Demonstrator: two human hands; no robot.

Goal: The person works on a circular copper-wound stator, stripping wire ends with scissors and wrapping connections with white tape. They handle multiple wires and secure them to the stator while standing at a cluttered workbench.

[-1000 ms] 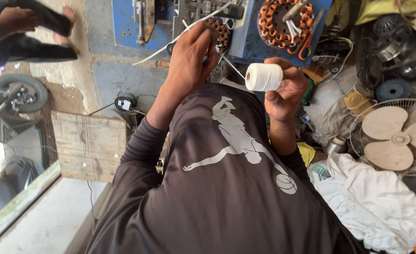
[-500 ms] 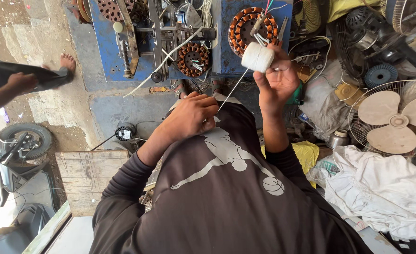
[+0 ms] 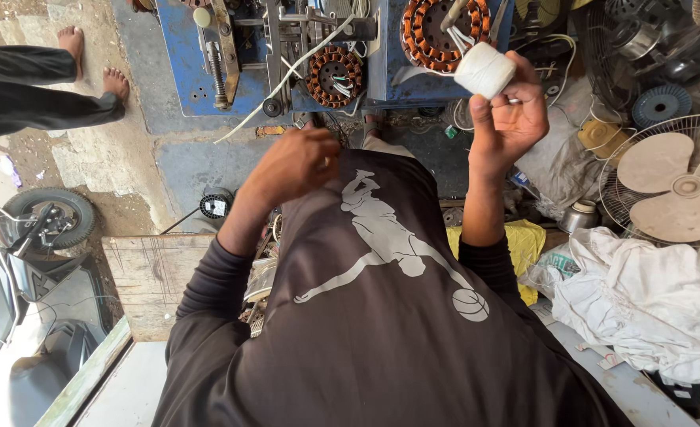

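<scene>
Right hand (image 3: 508, 119) fingers grip a white spool (image 3: 484, 69) at one o'clock — left hand (image 3: 298, 162) curled shut, contents unclear.

left hand (image 3: 298, 162) grip blurred; its contents cannot be told.

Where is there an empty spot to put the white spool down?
The wooden board left of the left hand is bare, as is the grey floor above it. Around the right hand and white spool, coils, fan blades and cloth crowd everything.
</scene>
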